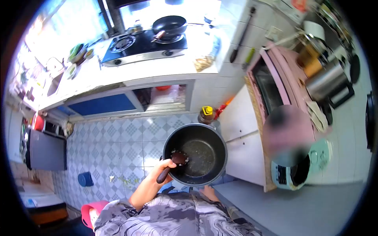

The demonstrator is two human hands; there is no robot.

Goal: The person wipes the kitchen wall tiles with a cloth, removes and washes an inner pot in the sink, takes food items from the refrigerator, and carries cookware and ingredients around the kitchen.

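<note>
A dark rice cooker inner pot [201, 151] is held up in front of my body, its grey rim facing me. Inside, the bottom looks wet, with a few white grains near the left wall. My left hand [163, 171] is closed at the pot's left rim, around the handle of a brown rice paddle [179, 158]. The paddle's head lies inside the pot with white bits around it. My right hand [208, 192] is at the pot's near lower right side; its fingers are hidden behind the pot, which it seems to support.
An open rice cooker [281, 177] stands on the right counter beside a pink oven [275, 78] and a steel kettle [328, 84]. Ahead, a wok [169, 25] sits on the gas stove [145, 49]. An oil bottle [206, 116] stands on the floor; a blue stool [85, 179] is left.
</note>
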